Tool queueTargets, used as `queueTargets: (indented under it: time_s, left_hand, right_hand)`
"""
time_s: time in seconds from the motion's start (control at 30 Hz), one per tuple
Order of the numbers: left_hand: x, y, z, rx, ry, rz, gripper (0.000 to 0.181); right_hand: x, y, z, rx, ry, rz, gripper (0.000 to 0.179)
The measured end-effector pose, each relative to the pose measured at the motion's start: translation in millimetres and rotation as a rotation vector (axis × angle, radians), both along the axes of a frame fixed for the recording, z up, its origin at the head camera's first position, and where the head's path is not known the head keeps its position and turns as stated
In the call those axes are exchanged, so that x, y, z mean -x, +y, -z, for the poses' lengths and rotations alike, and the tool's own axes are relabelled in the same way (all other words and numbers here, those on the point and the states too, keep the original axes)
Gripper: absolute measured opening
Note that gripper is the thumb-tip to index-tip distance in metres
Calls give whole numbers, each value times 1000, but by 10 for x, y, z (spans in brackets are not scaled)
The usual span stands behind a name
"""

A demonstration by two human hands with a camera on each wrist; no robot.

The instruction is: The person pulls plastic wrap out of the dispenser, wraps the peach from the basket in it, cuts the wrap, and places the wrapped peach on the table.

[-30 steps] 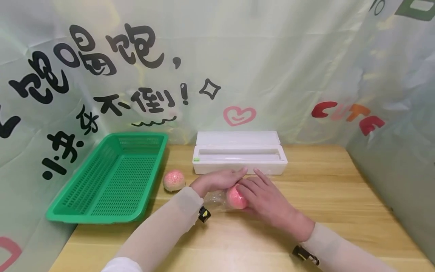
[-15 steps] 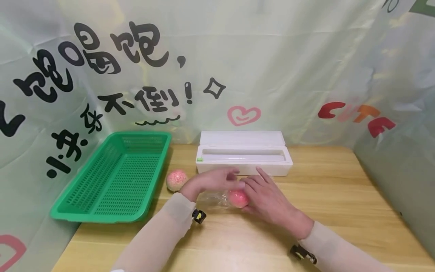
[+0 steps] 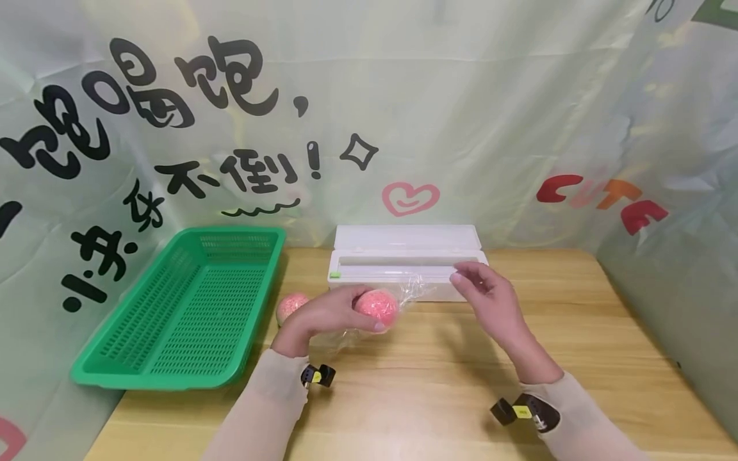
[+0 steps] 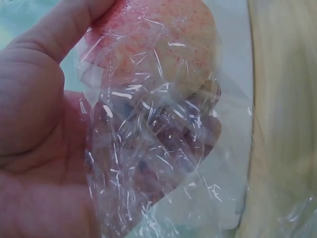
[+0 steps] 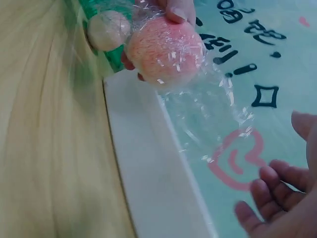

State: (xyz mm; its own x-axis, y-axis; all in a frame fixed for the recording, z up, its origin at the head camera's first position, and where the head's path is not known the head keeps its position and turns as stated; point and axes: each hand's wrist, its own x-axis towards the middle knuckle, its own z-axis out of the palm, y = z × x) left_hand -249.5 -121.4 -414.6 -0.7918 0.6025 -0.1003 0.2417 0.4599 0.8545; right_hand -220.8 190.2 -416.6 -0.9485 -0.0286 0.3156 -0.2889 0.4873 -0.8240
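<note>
A pink, speckled peach point(image 3: 377, 307) is held up off the table in my left hand point(image 3: 325, 314), thumb on the near side. Loose clear plastic film point(image 4: 148, 144) is around it, trailing down over the palm in the left wrist view. Another flap of film point(image 3: 412, 289) sticks out to the right of the fruit. My right hand point(image 3: 492, 301) hovers apart from the peach, before the right end of the white box, its fingers loosely bent around nothing visible. A second peach point(image 3: 291, 306) sits on the table behind my left wrist, partly hidden.
At the back of the table stands a long white film dispenser box point(image 3: 369, 280), its lid point(image 3: 406, 237) raised. A green perforated basket point(image 3: 167, 379) lies to the left. Behind hangs a printed curtain point(image 3: 461, 115).
My left hand has taken hold of the peach and lifted it leftward off the table. My right hand has let go of it and moved up and right. The film has spread out.
</note>
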Motion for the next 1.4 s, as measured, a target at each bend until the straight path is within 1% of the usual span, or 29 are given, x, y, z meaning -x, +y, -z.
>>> queueTargets:
  time_s: [0.07, 0.13, 0.2, 0.27, 0.33, 0.4, 0.5, 0.57, 0.63, 0.7, 0.73, 0.8, 0.9, 0.97, 1.0, 1.1, 1.2, 1.23, 1.33, 1.4]
  left_hand:
    - [-14, -28, -2, -17, 0, -6, 65]
    - [-29, -37, -1, -24, -2, -6, 65]
    - [-46, -42, 2, -22, -5, -4, 63]
    - [-67, -43, 2, -29, -17, -9, 62]
    - [-90, -44, -8, -24, -12, -25, 62]
    - [-121, -48, -25, -10, 7, -45, 63]
    - [-170, -46, -55, 39, 56, -68, 67]
    - [-197, -33, -73, 72, 91, -79, 70]
    - [-213, -13, -84, 99, 127, -93, 73]
    - [-221, 15, -92, 119, 155, -102, 72]
    - [-226, 27, -96, 126, 166, -103, 72]
    - [-230, 49, -99, 143, 178, -100, 69]
    - [-237, 64, -115, 151, 165, -88, 68]
    - [-239, 55, -128, 143, 149, -87, 69]
    - [-237, 43, -130, 143, 141, -90, 70]
    - [-229, -5, -141, 145, 136, -112, 73]
    - [-211, -62, -142, 140, 129, -151, 76]
    - [-205, -77, -143, 131, 127, -159, 76]
    - [-192, -106, -144, 98, 109, -172, 74]
    - [-190, -103, -147, 80, 101, -165, 71]
  right_hand:
    - [40, -11, 48, 65, -85, -46, 39]
    - [83, -40, 106, 113, -124, -112, 33]
    - [119, -58, 158, 184, -136, -153, 22]
    - [137, -51, 186, 260, -135, -164, 12]
    - [139, -25, 193, 315, -134, -178, 15]
    - [130, 1, 175, 329, -123, -186, 17]
    - [114, -7, 120, 253, -126, -192, 26]
    - [110, -55, 74, 192, -160, -160, 37]
    - [115, -120, 32, 136, -228, -127, 46]
    - [128, -191, 2, 117, -296, -107, 47]
    - [139, -220, -6, 129, -324, -80, 46]
    - [169, -259, -8, 222, -353, -13, 38]
    - [210, -262, 6, 383, -361, 79, 32]
    - [234, -241, 19, 441, -363, 93, 32]
    - [241, -227, 25, 446, -367, 76, 32]
    - [237, -182, 1, 414, -348, -31, 36]
    - [207, -160, -33, 349, -305, -139, 34]
    - [193, -159, -48, 319, -288, -156, 31]
    - [181, -170, -59, 303, -254, -139, 19]
    - [187, -171, -68, 333, -248, -105, 18]
